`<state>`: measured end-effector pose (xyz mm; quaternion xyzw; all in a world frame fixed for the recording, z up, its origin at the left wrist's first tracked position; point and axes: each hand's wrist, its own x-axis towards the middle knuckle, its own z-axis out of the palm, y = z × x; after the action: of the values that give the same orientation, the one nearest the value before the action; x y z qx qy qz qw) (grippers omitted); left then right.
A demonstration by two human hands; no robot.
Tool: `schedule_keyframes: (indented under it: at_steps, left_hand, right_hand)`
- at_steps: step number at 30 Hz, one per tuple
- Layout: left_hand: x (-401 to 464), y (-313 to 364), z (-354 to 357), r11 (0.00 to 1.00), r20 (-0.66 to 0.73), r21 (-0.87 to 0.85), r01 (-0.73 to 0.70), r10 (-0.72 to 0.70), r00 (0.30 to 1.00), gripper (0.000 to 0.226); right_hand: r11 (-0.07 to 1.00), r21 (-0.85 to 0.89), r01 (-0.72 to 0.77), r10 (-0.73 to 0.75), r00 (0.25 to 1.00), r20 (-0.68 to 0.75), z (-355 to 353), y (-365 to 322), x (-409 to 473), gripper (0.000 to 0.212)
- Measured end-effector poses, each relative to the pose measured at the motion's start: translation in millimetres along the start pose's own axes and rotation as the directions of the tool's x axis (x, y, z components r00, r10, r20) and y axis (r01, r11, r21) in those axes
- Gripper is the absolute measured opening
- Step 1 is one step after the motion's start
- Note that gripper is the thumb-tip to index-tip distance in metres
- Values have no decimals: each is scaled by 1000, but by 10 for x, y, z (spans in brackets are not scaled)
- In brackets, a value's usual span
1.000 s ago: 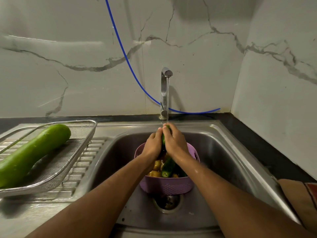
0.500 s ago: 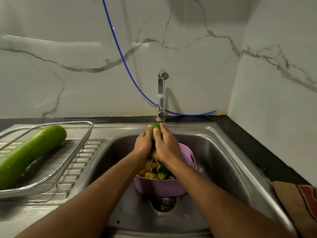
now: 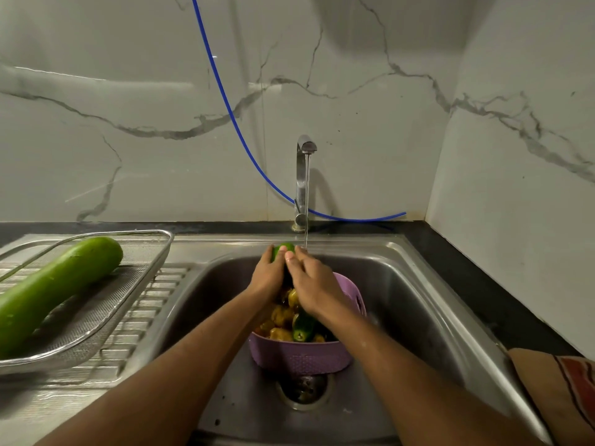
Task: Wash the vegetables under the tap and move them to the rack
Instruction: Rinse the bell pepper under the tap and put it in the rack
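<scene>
1. Current grip: left hand (image 3: 269, 275) and right hand (image 3: 314, 284) both wrapped around one green vegetable (image 3: 283, 249), fingers curled on it from either side; only its rounded top end visible above the fingertips.
2. Position of the held item: above the far rim of the purple basket (image 3: 299, 355), just left of the water stream (image 3: 306, 201) falling from the tap (image 3: 304, 175). Stream appears to land on the right hand's fingertips rather than on the vegetable itself.
3. Slip hazard: wet skin on a smooth, wet surface. Probable result of a loosened grip: a drop back into the basket or into the sink (image 3: 402, 284).
4. Incomplete-rinse hazard: most of the vegetable covered by the hands and off the stream line. Shift rightward and rotate under the water, judged necessary.
5. Basket hazard: basket set over the drain (image 3: 302, 389), piled with yellow and green vegetables (image 3: 289, 320). Likely to tip or spill if struck by a forearm.
6. Destination: wire rack (image 3: 96, 317) on the ribbed drainboard to the left, already holding a long green gourd (image 3: 54, 288).
7. Open room: free mesh beside the gourd on the sink side. Raised rack rim and sink edge to be cleared on the way across.
8. Right side: wall close, cloth (image 3: 560, 387) at the worktop corner; little room there.
</scene>
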<state>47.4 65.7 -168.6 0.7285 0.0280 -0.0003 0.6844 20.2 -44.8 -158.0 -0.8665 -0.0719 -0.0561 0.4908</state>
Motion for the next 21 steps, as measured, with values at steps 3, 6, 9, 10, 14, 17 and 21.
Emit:
schedule_keyframes:
  at_steps: [3, 6, 9, 10, 14, 17, 21]
  left_hand:
    - [-67, 57, -54, 1000, 90, -2, 19, -19, 996, 48]
    - [-143, 118, 15, 1000, 162, 1, -26, 25, 986, 38]
    - [-141, 138, 65, 995, 146, -4, -96, 95, 985, 43]
    - [-132, 135, 65, 994, 121, -10, -111, 111, 986, 43]
    - [-121, 77, 31, 995, 19, -25, -97, 97, 995, 54]
    - [-98, 80, -23, 993, -57, -60, -101, 98, 994, 53]
    - [-144, 116, -35, 990, 66, -29, -136, 138, 988, 29]
  right_hand:
    - [999, -41, 3, -3, 1000, -9, 26, -24, -5, 64]
    - [1000, 10, -14, 15, 997, -81, -23, -13, 43, 66]
    - [997, 82, 1, 8, 993, -117, -78, -28, 49, 67]
    - [995, 96, 10, 0, 994, -109, -79, -34, 43, 66]
    - [997, 75, 7, -1, 997, -81, -60, -50, 6, 61]
    - [998, 65, 2, 4, 996, -89, -51, -91, -37, 57]
    - [990, 139, 15, 3, 991, -133, -40, -134, -42, 53]
